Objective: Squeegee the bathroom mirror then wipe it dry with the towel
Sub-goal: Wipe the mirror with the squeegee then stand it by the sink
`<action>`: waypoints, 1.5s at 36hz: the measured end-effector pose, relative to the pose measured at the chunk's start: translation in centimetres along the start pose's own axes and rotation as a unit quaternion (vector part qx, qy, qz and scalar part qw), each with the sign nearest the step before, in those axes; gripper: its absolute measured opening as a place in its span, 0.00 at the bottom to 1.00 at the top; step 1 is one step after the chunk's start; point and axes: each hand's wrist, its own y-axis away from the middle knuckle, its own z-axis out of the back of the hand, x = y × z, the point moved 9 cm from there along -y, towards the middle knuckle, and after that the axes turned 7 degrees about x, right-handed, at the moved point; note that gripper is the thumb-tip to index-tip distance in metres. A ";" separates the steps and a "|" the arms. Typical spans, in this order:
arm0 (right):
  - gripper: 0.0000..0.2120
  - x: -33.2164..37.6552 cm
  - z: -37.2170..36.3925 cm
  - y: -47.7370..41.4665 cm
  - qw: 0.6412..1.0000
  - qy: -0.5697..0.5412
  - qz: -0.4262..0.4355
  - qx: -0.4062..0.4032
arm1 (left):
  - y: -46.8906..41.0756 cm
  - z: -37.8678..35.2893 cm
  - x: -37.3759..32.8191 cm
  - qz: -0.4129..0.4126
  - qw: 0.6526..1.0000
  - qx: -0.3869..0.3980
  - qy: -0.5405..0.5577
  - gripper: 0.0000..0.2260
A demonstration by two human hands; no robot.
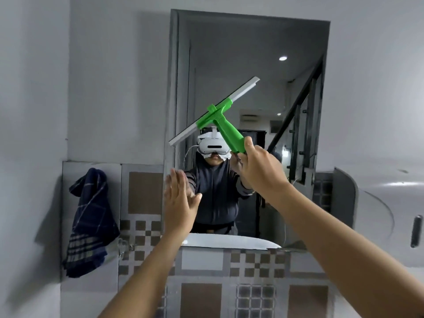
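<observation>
The tall mirror (252,53) hangs on the wall ahead, framed in grey. My right hand (259,166) grips the handle of a green squeegee (226,125), whose long grey blade lies tilted across the mirror's middle, high at the right and low at the left. My left hand (180,200) is flat with fingers spread, resting at the mirror's lower left edge. A dark blue checked towel (89,223) hangs on the tiled wall to the left of the mirror, apart from both hands.
Brown and grey patterned tiles (142,226) cover the wall below and left of the mirror. A grey door (390,214) with a dark handle stands at the right. The mirror reflects a person and a white basin rim (229,242).
</observation>
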 end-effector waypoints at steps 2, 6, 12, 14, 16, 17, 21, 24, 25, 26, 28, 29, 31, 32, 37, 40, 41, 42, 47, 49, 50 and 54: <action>0.23 -0.5 0.8 -0.1 1.000 0.023 0.021 0.003 | 0.0 0.0 0.0 0.001 1.000 0.000 -0.001 0.39; 0.23 -1.0 2.6 -0.1 0.997 0.058 0.057 0.012 | -0.1 -0.1 0.1 0.002 1.000 0.005 0.004 0.39; 0.23 -2.6 4.9 -0.2 0.992 0.093 0.080 0.021 | -0.1 -0.2 0.5 -0.001 1.000 0.014 0.011 0.42; 0.23 -3.6 5.5 -0.2 0.990 0.107 0.085 0.019 | -0.2 -0.3 0.6 -0.001 1.000 0.015 0.009 0.42; 0.23 -4.7 6.0 -0.1 0.988 0.120 0.091 0.018 | -0.2 -0.3 0.7 0.006 1.000 0.014 0.007 0.42; 0.23 -5.2 6.2 0.0 0.987 0.126 0.093 0.022 | -0.3 -0.4 0.8 0.009 1.000 0.013 0.005 0.42; 0.22 -7.6 7.4 1.0 0.986 0.142 0.086 0.030 | -0.3 -0.3 1.0 0.014 1.000 0.011 -0.009 0.40; 0.21 -9.4 8.2 2.0 0.986 0.146 0.074 0.029 | -0.3 -0.5 0.9 0.012 1.000 0.012 -0.013 0.40; 0.21 -10.0 8.5 2.4 0.987 0.146 0.066 0.029 | -0.2 -0.5 0.9 0.013 1.000 0.014 -0.016 0.40; 0.21 -10.7 8.7 2.7 0.987 0.148 0.057 0.029 | -0.2 -0.6 0.9 0.015 1.000 0.016 -0.019 0.40; 0.21 -12.1 8.8 3.4 0.986 0.162 0.037 0.033 | -0.2 -0.7 0.9 0.020 0.999 0.024 -0.025 0.40; 0.20 -12.8 8.8 3.8 0.985 0.167 0.027 0.035 | -0.2 -0.8 0.9 0.022 0.999 0.027 -0.027 0.40; 0.20 -13.9 9.0 4.6 0.986 0.165 0.009 0.034 | -0.3 -0.8 0.9 0.025 0.999 0.033 -0.026 0.40; 0.19 -14.3 9.1 5.0 0.986 0.161 0.001 0.035 | -0.3 -0.8 0.9 0.026 0.999 0.036 -0.025 0.40; 0.17 -15.2 9.0 7.2 0.989 0.135 -0.045 0.041 | -0.2 -0.8 0.9 0.026 0.999 0.040 -0.026 0.39; 0.16 -15.3 8.2 8.2 0.991 0.101 -0.075 0.036 | -0.2 -0.7 0.6 0.026 0.999 0.037 -0.021 0.39; 0.15 -15.1 8.1 8.5 0.991 0.091 -0.088 0.034 | -0.1 -0.7 0.5 0.024 0.999 0.036 -0.023 0.39; 0.14 -14.8 7.8 8.8 0.992 0.078 -0.098 0.031 | -0.2 -0.7 0.5 0.021 0.999 0.036 -0.027 0.39; 0.13 -13.6 5.4 10.0 0.992 -0.026 -0.124 -0.001 | 0.0 -0.6 0.2 0.018 0.999 0.030 -0.032 0.38; 0.12 -13.0 4.6 10.7 0.989 -0.047 -0.142 -0.013 | 0.0 -0.3 0.1 0.021 0.999 0.028 -0.039 0.38; 0.11 -12.7 4.3 11.0 0.986 -0.054 -0.155 -0.019 | -0.1 -0.3 0.2 0.022 0.999 0.030 -0.036 0.37; 0.12 -10.8 2.9 11.9 0.972 -0.123 -0.189 -0.064 | 0.0 -0.6 -0.1 0.009 0.999 0.031 -0.036 0.37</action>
